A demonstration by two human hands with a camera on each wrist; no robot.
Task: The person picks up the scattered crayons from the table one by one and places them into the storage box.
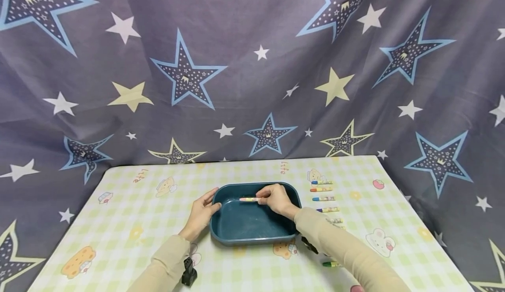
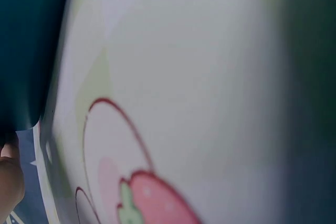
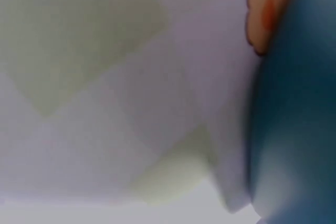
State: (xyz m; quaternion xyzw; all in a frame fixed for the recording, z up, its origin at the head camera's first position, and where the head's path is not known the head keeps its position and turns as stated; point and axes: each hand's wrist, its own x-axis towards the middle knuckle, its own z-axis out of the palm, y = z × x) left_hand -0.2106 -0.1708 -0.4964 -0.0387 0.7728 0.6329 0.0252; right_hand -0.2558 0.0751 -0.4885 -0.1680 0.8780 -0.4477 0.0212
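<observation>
A dark teal rectangular tray [image 1: 252, 240] with rounded corners sits on the table in the head view. My left hand [image 1: 200, 215] grips its left rim, the thumb over the edge and the fingers along the outside. Over the inside of the tray, my right hand [image 1: 277, 200] pinches one end of a pink crayon [image 1: 248, 199] with a printed wrapper, which lies level and points left. The left wrist view catches the tray's outer wall [image 2: 31, 40] and part of my left hand [image 2: 9, 177]. Only the tray's side [image 3: 299, 124] and tablecloth show in the right wrist view.
Right of the tray several crayons lie in a column, among them a red one [image 1: 321, 190] and a dark blue one [image 1: 328, 209]. A green crayon [image 1: 331, 264] lies nearer, partly behind my right sleeve. A star-printed curtain [image 1: 236, 86] hangs behind the checked tablecloth [image 1: 158, 222].
</observation>
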